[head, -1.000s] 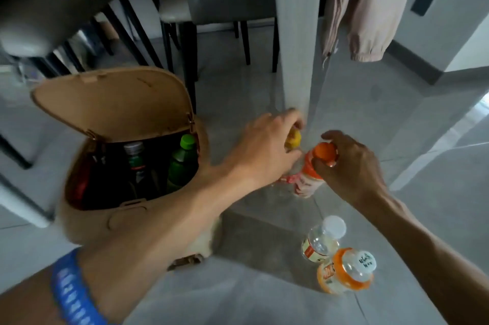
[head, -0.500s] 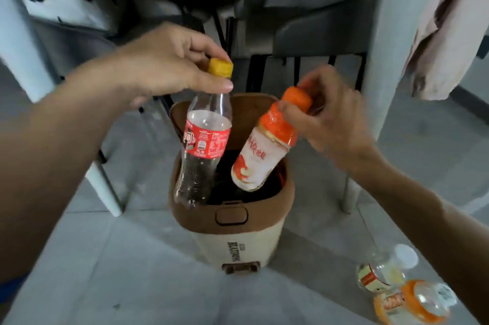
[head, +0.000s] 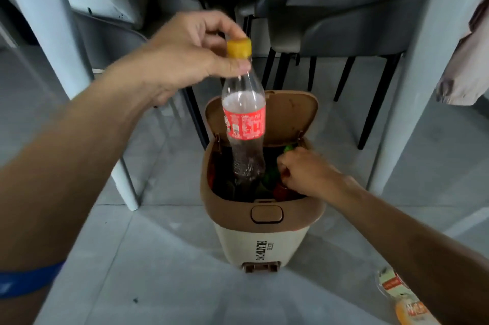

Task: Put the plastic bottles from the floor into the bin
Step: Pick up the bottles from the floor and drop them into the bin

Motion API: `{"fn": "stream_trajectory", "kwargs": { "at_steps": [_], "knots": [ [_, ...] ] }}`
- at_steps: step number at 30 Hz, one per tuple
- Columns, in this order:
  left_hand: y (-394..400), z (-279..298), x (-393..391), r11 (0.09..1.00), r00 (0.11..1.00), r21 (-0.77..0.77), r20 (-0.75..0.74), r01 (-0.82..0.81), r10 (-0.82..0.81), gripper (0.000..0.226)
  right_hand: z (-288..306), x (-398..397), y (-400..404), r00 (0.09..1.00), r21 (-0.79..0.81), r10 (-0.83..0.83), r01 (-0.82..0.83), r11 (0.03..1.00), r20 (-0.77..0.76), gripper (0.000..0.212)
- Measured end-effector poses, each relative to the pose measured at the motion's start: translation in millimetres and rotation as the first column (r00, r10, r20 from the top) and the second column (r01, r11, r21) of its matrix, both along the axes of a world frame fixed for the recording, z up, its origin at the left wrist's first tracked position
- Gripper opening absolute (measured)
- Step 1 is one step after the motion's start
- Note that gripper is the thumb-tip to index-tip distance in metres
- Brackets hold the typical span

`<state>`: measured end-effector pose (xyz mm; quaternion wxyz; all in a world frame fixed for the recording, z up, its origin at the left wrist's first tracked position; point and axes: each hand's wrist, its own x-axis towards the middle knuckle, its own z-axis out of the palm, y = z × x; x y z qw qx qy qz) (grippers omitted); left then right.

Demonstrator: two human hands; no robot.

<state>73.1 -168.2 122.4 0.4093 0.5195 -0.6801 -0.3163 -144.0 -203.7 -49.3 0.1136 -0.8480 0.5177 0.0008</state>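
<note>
A beige bin [head: 232, 238] with a brown rim stands on the floor, its lid [head: 289, 118] tipped open. My left hand [head: 185, 57] grips the neck of a cola bottle [head: 244, 123] with a yellow cap and red label. That bottle hangs upright, its base dipping into the bin's opening. My right hand [head: 307, 171] is down inside the bin on the right, fingers curled over a reddish-orange bottle top [head: 280, 190]; the rest of that bottle is hidden. A green cap [head: 289, 148] shows deeper inside. Two more bottles [head: 394, 285] lie on the floor at bottom right.
White table legs [head: 47, 33] [head: 412, 81] stand left and right of the bin. Grey chairs [head: 344, 23] with black legs sit behind it under the table. A pink garment [head: 465, 70] hangs at the right edge. The floor is grey tile.
My right hand has gone down into the bin with the orange-capped bottle, which is now mostly hidden. My left hand has carried the cola bottle rightward to above the opening.
</note>
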Motion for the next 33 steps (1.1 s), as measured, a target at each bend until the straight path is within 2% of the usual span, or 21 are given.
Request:
{"fn": "stream_trajectory", "kwargs": {
  "at_steps": [4, 8, 11, 13, 18, 21, 23, 24, 26, 28, 29, 31, 33],
  "knots": [
    [-10.2, -55.8, -3.9, 0.985, 0.985, 0.167, 0.173, -0.042, 0.012, 0.037, 3.6, -0.3, 1.2, 0.998, -0.082, -0.006, 0.010, 0.997, 0.058, 0.015],
    [-16.6, -66.9, -14.0, 0.990, 0.980, 0.132, 0.197, -0.053, 0.026, 0.034, 7.8, -11.2, 4.0, 0.991, -0.090, -0.022, 0.035, 0.995, 0.135, 0.018],
    [-18.2, -72.8, -22.1, 0.982, 0.947, 0.180, 0.300, 0.064, -0.116, 0.036, 5.5, -14.9, 5.6, 0.988, -0.099, 0.020, -0.005, 0.995, 0.156, 0.015],
    [-20.4, -91.0, -22.4, 0.970, 0.869, 0.232, 0.463, 0.069, -0.172, 0.042, 3.7, -17.0, 5.9, 0.986, -0.105, 0.031, -0.013, 0.994, 0.167, 0.013],
    [-22.3, -147.4, -14.3, 0.961, 0.628, 0.249, 0.769, -0.123, -0.119, 0.033, 4.4, -29.3, 5.5, 0.984, -0.103, 0.060, -0.042, 0.994, 0.170, 0.012],
    [-19.7, -149.7, -34.7, 0.985, 0.389, 0.121, 0.919, -0.126, -0.063, 0.027, 8.0, -44.9, 16.8, 0.958, -0.202, 0.079, -0.023, 0.979, 0.275, 0.010],
    [-19.7, -131.0, -68.2, 0.998, 0.330, -0.043, 0.943, -0.034, 0.052, 0.033, 9.4, -68.4, 28.4, 0.919, -0.253, 0.065, 0.038, 0.967, 0.388, 0.012],
    [-18.4, -121.3, -92.0, 0.993, 0.365, -0.118, 0.925, 0.021, 0.102, 0.034, 8.0, -87.3, 36.0, 0.901, -0.250, 0.040, 0.077, 0.965, 0.431, 0.014],
    [-11.7, -108.3, -129.7, 0.968, 0.518, -0.221, 0.846, 0.119, 0.129, 0.031, 3.4, -119.9, 50.3, 0.857, -0.234, -0.025, 0.168, 0.958, 0.514, 0.015],
    [0.2, -116.9, -175.2, 0.949, 0.649, -0.197, 0.761, 0.247, -0.011, 0.028, -8.0, -158.1, 67.8, 0.823, -0.211, -0.128, 0.288, 0.934, 0.554, 0.012],
    [5.5, -130.1, -203.3, 0.937, 0.672, -0.154, 0.733, 0.313, -0.104, 0.028, -16.2, -180.5, 78.2, 0.815, -0.202, -0.191, 0.350, 0.915, 0.547, 0.012],
    [16.5, -163.6, -252.4, 0.917, 0.662, -0.015, 0.697, 0.399, -0.277, 0.032, -34.1, -216.4, 100.4, 0.809, -0.162, -0.358, 0.476, 0.864, 0.466, 0.020],
    [24.4, -204.2, -296.3, 0.875, 0.577, 0.143, 0.700, 0.463, -0.420, 0.044, -50.8, -243.9, 124.5, 0.802, -0.126, -0.536, 0.580, 0.805, 0.264, 0.045]
  ]
}}
